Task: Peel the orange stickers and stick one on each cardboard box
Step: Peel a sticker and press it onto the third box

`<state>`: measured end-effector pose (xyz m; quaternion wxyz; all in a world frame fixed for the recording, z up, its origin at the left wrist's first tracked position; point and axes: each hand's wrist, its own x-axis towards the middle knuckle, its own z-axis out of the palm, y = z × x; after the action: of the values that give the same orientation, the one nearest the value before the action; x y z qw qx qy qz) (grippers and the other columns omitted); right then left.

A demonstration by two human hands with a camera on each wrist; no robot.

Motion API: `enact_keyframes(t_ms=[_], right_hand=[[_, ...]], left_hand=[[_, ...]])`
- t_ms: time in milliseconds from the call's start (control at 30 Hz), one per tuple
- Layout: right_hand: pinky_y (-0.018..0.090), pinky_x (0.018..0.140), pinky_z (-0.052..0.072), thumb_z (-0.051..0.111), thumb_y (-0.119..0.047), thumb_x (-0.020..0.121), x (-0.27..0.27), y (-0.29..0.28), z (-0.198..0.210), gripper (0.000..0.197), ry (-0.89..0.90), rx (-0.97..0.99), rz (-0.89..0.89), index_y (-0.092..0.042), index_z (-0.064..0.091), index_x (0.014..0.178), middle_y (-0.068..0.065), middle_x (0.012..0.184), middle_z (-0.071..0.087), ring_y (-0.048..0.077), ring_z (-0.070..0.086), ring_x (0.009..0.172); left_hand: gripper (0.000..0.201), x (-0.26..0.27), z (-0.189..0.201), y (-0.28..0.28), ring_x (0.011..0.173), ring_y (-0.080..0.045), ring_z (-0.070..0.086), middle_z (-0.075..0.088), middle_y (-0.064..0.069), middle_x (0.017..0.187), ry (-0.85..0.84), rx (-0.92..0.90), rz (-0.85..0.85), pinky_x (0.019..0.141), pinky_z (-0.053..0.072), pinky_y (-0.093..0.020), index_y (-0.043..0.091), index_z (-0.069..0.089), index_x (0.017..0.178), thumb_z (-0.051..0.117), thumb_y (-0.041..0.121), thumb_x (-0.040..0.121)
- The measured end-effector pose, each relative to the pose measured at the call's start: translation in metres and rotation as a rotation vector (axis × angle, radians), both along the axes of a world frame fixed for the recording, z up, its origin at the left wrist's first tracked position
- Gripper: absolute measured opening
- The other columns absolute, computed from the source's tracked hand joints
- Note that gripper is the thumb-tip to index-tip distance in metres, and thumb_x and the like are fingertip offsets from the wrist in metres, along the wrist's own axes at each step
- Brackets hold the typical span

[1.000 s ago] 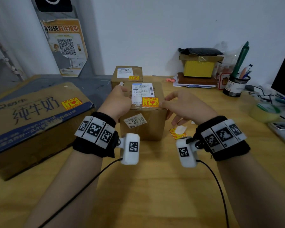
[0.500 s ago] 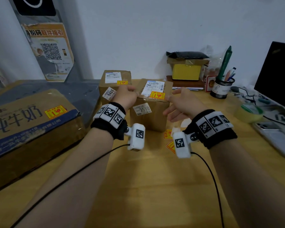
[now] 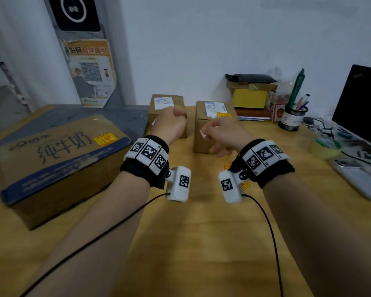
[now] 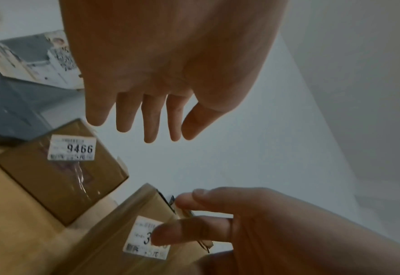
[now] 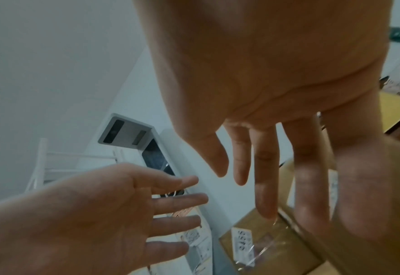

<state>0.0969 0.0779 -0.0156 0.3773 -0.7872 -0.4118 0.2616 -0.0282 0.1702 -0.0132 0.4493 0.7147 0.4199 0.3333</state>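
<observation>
Two small cardboard boxes stand side by side at the back of the wooden desk. The right box [image 3: 204,136] carries an orange sticker [image 3: 224,115] on top, and the left box [image 3: 166,103] is partly hidden behind my left hand [image 3: 174,118]. A large carton [image 3: 58,166] at the left has an orange sticker [image 3: 105,139] too. My right hand [image 3: 210,133] hovers in front of the right box. In the wrist views both hands, left [image 4: 145,128] and right [image 5: 253,186], have relaxed fingers and hold nothing. Loose orange stickers [image 3: 245,186] lie on the desk under my right wrist.
A yellow box [image 3: 250,97] on books, a pen cup [image 3: 291,120], a tape roll [image 3: 323,147], a phone [image 3: 360,181] and a dark monitor [image 3: 360,108] crowd the back right. A grey post with a poster [image 3: 90,71] stands at the back left.
The stickered box has been pushed back beside the other small box. Both hands have come off it and now hover with loose fingers.
</observation>
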Motion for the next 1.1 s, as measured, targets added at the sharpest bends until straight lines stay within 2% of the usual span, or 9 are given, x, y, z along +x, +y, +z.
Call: enact_keyframes(t_ms=[100, 233, 367, 500, 633, 800, 867, 933, 1100], right_hand=[[0.037, 0.065, 0.061, 0.05, -0.026, 0.102, -0.036, 0.01, 0.003, 0.016, -0.015, 0.003, 0.078, -0.026, 0.062, 0.091, 0.0, 0.1, 0.07, 0.023, 0.064, 0.075], [0.044, 0.076, 0.062, 0.05, -0.033, 0.104, -0.082, 0.028, 0.005, 0.022, -0.049, -0.005, 0.187, -0.021, 0.065, 0.115, 0.002, 0.12, 0.069, 0.025, 0.067, 0.086], [0.044, 0.079, 0.062, 0.051, -0.03, 0.104, -0.12, 0.046, 0.004, 0.022, -0.058, -0.031, 0.27, -0.025, 0.061, 0.122, 0.001, 0.133, 0.06, 0.03, 0.069, 0.102], [0.043, 0.08, 0.063, 0.053, -0.031, 0.103, -0.144, 0.061, 0.002, 0.035, -0.087, -0.04, 0.311, -0.027, 0.058, 0.138, 0.004, 0.136, 0.058, 0.033, 0.068, 0.108], [0.045, 0.081, 0.062, 0.054, -0.031, 0.103, -0.158, 0.07, -0.001, 0.029, -0.116, -0.049, 0.32, -0.03, 0.061, 0.131, 0.005, 0.132, 0.06, 0.032, 0.067, 0.108], [0.032, 0.071, 0.058, 0.055, -0.031, 0.103, -0.168, 0.08, -0.005, 0.037, -0.173, -0.058, 0.327, -0.026, 0.061, 0.139, -0.006, 0.105, 0.059, 0.028, 0.068, 0.1], [0.033, 0.077, 0.058, 0.055, -0.031, 0.103, -0.17, 0.081, -0.006, 0.038, -0.181, -0.061, 0.322, -0.025, 0.06, 0.141, -0.01, 0.098, 0.057, 0.03, 0.069, 0.104], [0.036, 0.08, 0.06, 0.056, -0.031, 0.103, -0.17, 0.08, -0.008, 0.039, -0.175, -0.049, 0.308, -0.025, 0.061, 0.14, -0.011, 0.097, 0.057, 0.032, 0.069, 0.109], [0.038, 0.076, 0.061, 0.056, -0.033, 0.101, -0.164, 0.071, -0.011, 0.035, -0.093, -0.044, 0.293, -0.023, 0.066, 0.134, -0.002, 0.125, 0.06, 0.029, 0.071, 0.102]], left_hand=[[0.028, -0.035, 0.0, -0.001, 0.117, -0.022, 0.062, 0.069, 0.0, 0.119, -0.004, 0.021, 0.063, 0.104, 0.049, -0.039, 0.021, 0.068, 0.112, 0.056, 0.014, 0.088], [0.031, -0.086, 0.0, -0.003, 0.119, -0.026, 0.061, 0.067, -0.003, 0.126, 0.024, 0.049, 0.157, 0.105, 0.048, -0.043, 0.023, 0.065, 0.114, 0.053, 0.015, 0.088], [0.039, -0.128, -0.002, -0.003, 0.126, -0.027, 0.057, 0.063, -0.005, 0.133, 0.081, 0.048, 0.211, 0.111, 0.042, -0.047, 0.022, 0.062, 0.122, 0.049, 0.015, 0.086], [0.037, -0.158, -0.009, 0.007, 0.125, -0.03, 0.056, 0.061, -0.009, 0.135, 0.142, 0.024, 0.256, 0.109, 0.043, -0.043, 0.019, 0.061, 0.126, 0.05, 0.014, 0.091], [0.039, -0.18, -0.018, 0.022, 0.125, -0.035, 0.055, 0.062, -0.011, 0.135, 0.243, 0.023, 0.324, 0.107, 0.045, -0.047, 0.02, 0.061, 0.131, 0.052, 0.017, 0.093], [0.038, -0.203, -0.037, 0.045, 0.134, -0.041, 0.047, 0.054, -0.01, 0.143, 0.396, -0.037, 0.416, 0.109, 0.038, -0.064, 0.036, 0.062, 0.108, 0.06, 0.032, 0.07], [0.05, -0.208, -0.049, 0.062, 0.133, -0.042, 0.048, 0.056, -0.01, 0.142, 0.449, -0.036, 0.435, 0.106, 0.04, -0.066, 0.035, 0.065, 0.106, 0.058, 0.037, 0.056], [0.038, -0.21, -0.066, 0.086, 0.127, -0.042, 0.054, 0.062, -0.008, 0.133, 0.476, -0.051, 0.448, 0.101, 0.045, -0.067, 0.04, 0.063, 0.089, 0.062, 0.04, 0.05], [0.042, -0.222, -0.065, 0.103, 0.101, -0.045, 0.063, 0.072, -0.013, 0.097, 0.539, -0.021, 0.469, 0.086, 0.05, -0.07, 0.024, 0.07, 0.075, 0.062, 0.051, 0.044]])
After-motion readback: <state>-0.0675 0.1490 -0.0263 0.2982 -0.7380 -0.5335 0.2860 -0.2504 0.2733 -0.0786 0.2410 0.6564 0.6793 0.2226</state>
